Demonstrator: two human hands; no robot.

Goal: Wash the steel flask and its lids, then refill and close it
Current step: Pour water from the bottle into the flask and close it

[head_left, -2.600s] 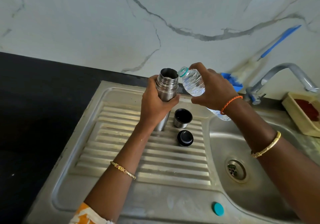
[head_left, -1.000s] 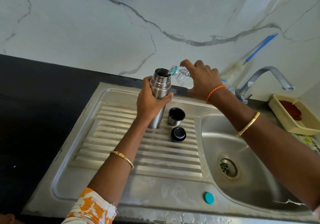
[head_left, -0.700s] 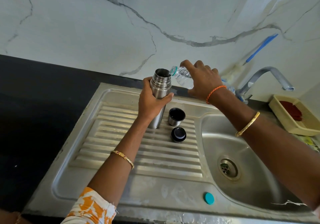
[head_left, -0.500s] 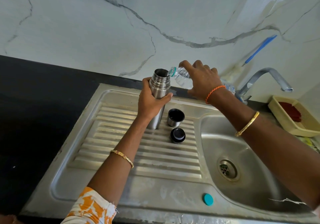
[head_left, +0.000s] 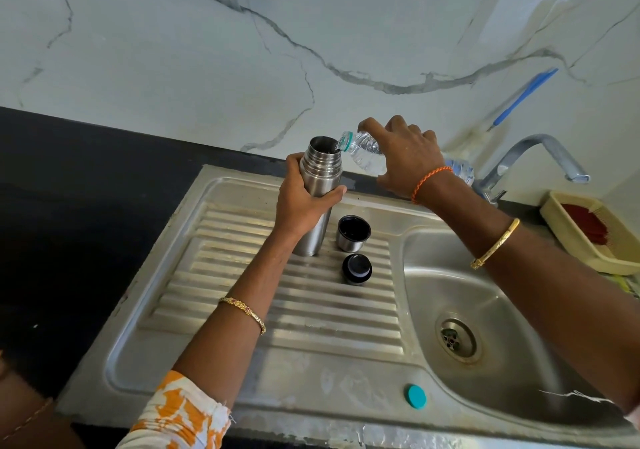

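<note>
Steel drainboard [head_left: 242, 275], marble wall [head_left: 173, 50], black counter [head_left: 69, 188], flask [head_left: 317, 185]

Water bottle [head_left: 367, 157]: middle hidden under right hand [head_left: 407, 161]. Flask [head_left: 320, 185]: middle covered by left hand [head_left: 303, 206]; water level unseen. Yellow tray [head_left: 571, 240]: cut by right edge. Brush [head_left: 523, 98]: blurred.

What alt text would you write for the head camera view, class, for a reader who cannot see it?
Right hand tips a plastic water bottle into an open steel flask, gripped by the left hand on a sink drainboard.
</note>
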